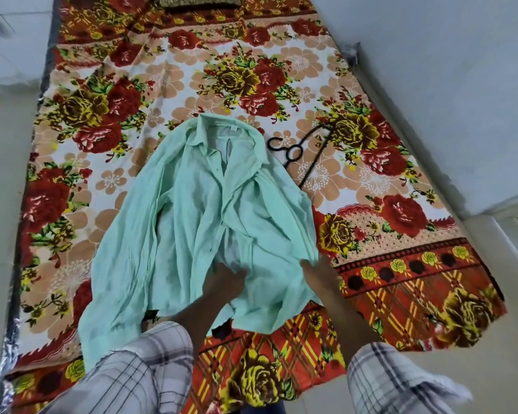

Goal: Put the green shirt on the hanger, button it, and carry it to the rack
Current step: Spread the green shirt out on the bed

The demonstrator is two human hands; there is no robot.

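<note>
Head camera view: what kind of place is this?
Probably a bedroom: a floral bedsheet covers a low mattress beside a plain wall, with a green shirt and a black hanger lying on it.

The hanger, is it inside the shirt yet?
No, the hanger lies bare on the bedspread beside the shirt collar.

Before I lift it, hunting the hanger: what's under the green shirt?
Floral red bedsheet; one end of the thin black hanger disappears beneath the light green shirt. Rest covered.
</note>
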